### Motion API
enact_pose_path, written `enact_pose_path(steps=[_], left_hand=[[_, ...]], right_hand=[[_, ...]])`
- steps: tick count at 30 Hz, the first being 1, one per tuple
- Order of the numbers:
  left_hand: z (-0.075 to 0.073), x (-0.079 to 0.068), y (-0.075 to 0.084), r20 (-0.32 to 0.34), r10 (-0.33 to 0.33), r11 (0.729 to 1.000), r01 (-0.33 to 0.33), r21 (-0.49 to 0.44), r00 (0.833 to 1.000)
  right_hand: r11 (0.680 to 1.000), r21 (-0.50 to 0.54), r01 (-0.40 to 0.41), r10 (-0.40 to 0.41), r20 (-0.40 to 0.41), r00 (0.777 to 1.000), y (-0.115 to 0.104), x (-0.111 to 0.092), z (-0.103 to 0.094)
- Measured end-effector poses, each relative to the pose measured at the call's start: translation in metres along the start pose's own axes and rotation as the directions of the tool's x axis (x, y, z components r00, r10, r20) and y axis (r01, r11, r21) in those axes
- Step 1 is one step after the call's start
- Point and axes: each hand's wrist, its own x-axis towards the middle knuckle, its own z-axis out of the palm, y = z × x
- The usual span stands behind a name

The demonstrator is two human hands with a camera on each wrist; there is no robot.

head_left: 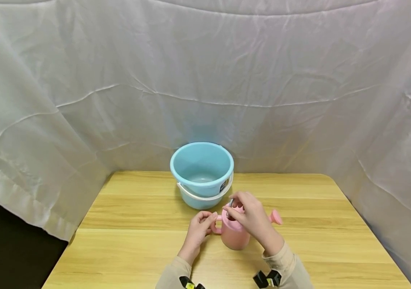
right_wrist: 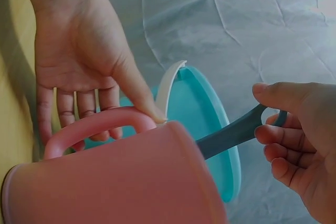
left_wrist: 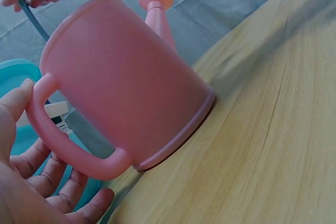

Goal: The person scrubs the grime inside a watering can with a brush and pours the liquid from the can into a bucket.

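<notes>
Pink watering can (head_left: 235, 237), upright (tool (right_wrist: 228, 136) partway inside)

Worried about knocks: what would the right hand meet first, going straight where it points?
Likely the blue bucket, though depth is unclear and the right hand might pass above it.

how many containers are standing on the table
2: the blue bucket toward the back, and the pink watering can nearer the front, slightly right. Any inside the can would be hidden.

Head: I get bright, diffuse light, sheen on the curtain (head_left: 205, 72) | Left wrist: I read dimmer, bluish, a long soft shadow crossing the bench (left_wrist: 262, 145) | Right wrist: dim too, watering can (right_wrist: 131, 182) dull, glare washing out the curtain at upper right
</notes>
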Motion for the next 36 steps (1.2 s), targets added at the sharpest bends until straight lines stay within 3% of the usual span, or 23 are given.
enact_pose_path(steps=[12,24,36], left_hand=[[0.001,-0.002,0.001,-0.002,0.003,1.000,-0.003,-0.008,1.000],[0.000,-0.003,0.002,-0.001,0.011,1.000,-0.011,-0.010,1.000],[0.000,-0.002,0.001,0.001,0.005,1.000,-0.005,-0.011,1.000]], right_hand=[[0.993,-0.017,-0.113,0.114,0.167,0.979,0.003,-0.011,0.005],[0.993,-0.020,-0.118,0.120,0.175,0.977,0.005,-0.011,0.007],[0.994,-0.048,-0.100,0.105,0.114,0.988,0.012,-0.011,0.014]])
